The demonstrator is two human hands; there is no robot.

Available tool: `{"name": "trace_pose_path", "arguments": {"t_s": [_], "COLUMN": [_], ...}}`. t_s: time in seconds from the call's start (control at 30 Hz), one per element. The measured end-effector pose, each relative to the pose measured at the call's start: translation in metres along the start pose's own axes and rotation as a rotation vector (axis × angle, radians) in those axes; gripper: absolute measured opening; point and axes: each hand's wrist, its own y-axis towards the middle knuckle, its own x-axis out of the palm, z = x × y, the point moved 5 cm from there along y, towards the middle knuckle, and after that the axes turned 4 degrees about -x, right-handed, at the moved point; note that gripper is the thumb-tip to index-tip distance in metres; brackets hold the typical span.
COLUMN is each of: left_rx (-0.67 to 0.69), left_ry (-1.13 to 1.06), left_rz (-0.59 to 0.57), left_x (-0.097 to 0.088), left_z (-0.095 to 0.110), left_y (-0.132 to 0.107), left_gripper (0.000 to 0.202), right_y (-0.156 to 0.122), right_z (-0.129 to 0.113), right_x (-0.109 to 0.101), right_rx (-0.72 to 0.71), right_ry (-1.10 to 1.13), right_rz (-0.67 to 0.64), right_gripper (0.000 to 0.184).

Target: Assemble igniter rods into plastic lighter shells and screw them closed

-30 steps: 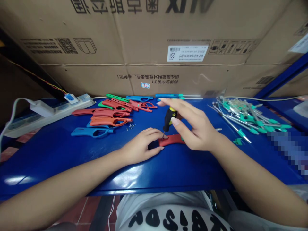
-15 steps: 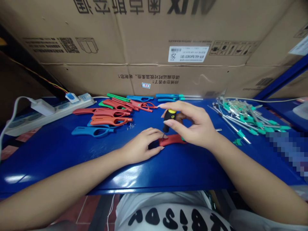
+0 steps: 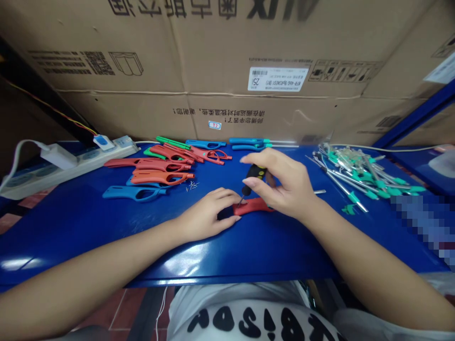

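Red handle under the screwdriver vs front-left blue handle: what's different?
Colour: the red handle is red, the blue handle blue.
Contact: the left hand holds the red handle's end, under the screwdriver; no hand touches the blue handle.
Visibility: the right hand hides part of the red handle; the blue handle's loop shows.
Both lie on the table.

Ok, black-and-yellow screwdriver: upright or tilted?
Tilted: the screwdriver slants down and left from the right hand to the red, curved plastic handle.
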Motion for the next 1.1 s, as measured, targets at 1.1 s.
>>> {"name": "trace_pose_path", "arguments": {"t_s": [1.1], "left_rx": [0.014], "left_ry": [0.002], "left_rz": [0.002], "left_x": [0.001], "left_z": [-0.001], "left_y": [0.0], "left_gripper": [0.031], "right_y": [0.0], "right_z": [-0.012], "right_x": [-0.006], "right_rx": [-0.121], "right_ry": [-0.157], "right_rz": [0.047], "right_gripper": [0.026]}}
